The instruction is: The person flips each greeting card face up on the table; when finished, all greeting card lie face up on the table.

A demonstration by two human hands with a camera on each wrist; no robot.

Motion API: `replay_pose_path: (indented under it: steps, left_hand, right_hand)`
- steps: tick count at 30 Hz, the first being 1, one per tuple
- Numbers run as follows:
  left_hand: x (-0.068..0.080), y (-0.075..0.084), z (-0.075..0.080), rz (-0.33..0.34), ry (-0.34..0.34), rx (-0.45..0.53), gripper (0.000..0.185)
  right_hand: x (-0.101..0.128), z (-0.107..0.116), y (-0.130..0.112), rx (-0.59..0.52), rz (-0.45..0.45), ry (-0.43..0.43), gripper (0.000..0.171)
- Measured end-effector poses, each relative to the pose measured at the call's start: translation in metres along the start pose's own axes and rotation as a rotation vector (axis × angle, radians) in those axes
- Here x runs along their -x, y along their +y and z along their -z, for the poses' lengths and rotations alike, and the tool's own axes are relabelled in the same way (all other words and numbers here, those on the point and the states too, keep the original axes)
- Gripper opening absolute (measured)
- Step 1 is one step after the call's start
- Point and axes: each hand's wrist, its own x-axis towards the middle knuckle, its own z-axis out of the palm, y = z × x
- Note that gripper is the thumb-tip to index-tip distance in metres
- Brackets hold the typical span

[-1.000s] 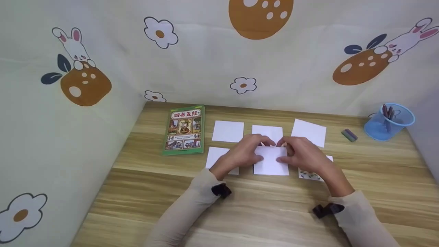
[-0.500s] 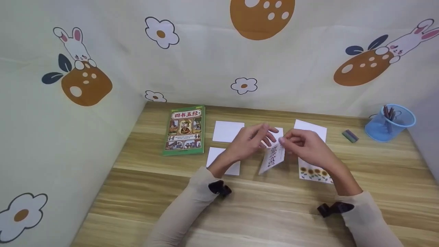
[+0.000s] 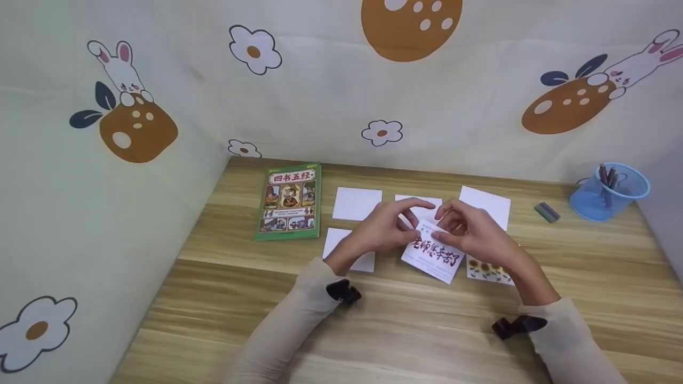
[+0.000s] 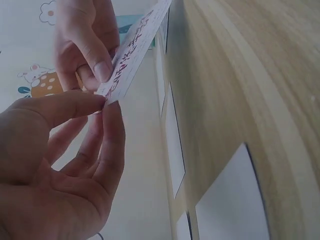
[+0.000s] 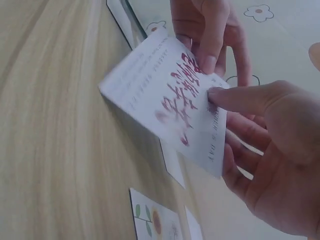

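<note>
A white card (image 3: pixel 433 258) with red Chinese lettering is held up by its far edge between both hands, its printed face showing and its near end tilted down. My left hand (image 3: pixel 388 228) pinches the card's left corner between thumb and fingers, as the left wrist view confirms. My right hand (image 3: pixel 470 230) grips the same edge farther right, thumb on the printed face and fingers behind, clear in the right wrist view. Beneath and behind the hands lies a blank white card (image 3: pixel 419 202). A sunflower card (image 3: pixel 486 271) lies face up by the right wrist.
More blank cards lie around: a back left card (image 3: pixel 357 203), a front left card (image 3: pixel 360 262) partly under the left arm, and a back right card (image 3: pixel 485 205). A green book (image 3: pixel 288 202) lies left. An eraser-like block (image 3: pixel 547 212) and blue pen cup (image 3: pixel 608 193) are right.
The card, blank side up a second ago, has been lifted and turned over, and now shows its red lettering. The left fingers, loose half a second ago, now pinch it too.
</note>
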Motion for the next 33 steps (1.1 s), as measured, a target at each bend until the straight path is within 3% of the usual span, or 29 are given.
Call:
replay_pose_path:
  steps: [6, 10, 13, 18, 26, 33]
  left_hand:
    - [0.001, -0.004, -0.002, 0.113, -0.067, -0.160, 0.035]
    - [0.003, -0.006, -0.004, 0.137, -0.124, -0.273, 0.026]
    - [0.003, -0.008, -0.006, 0.128, -0.135, -0.324, 0.023]
    - [0.002, -0.010, -0.009, 0.107, -0.099, -0.396, 0.021]
    - [0.002, -0.012, -0.009, 0.143, -0.069, -0.423, 0.021]
    - [0.002, -0.012, -0.011, 0.126, -0.049, -0.489, 0.026]
  right_hand:
    - [0.001, -0.002, 0.006, 0.192, -0.033, -0.131, 0.034]
    - [0.002, -0.008, 0.007, 0.266, 0.005, -0.184, 0.028]
    - [0.003, -0.010, 0.007, 0.297, 0.027, -0.176, 0.025]
    - [0.003, -0.010, 0.007, 0.304, 0.010, -0.135, 0.023]
    - [0.002, -0.010, 0.012, 0.317, -0.036, -0.093, 0.026]
    - [0.000, -0.010, 0.015, 0.335, -0.028, -0.078, 0.023]
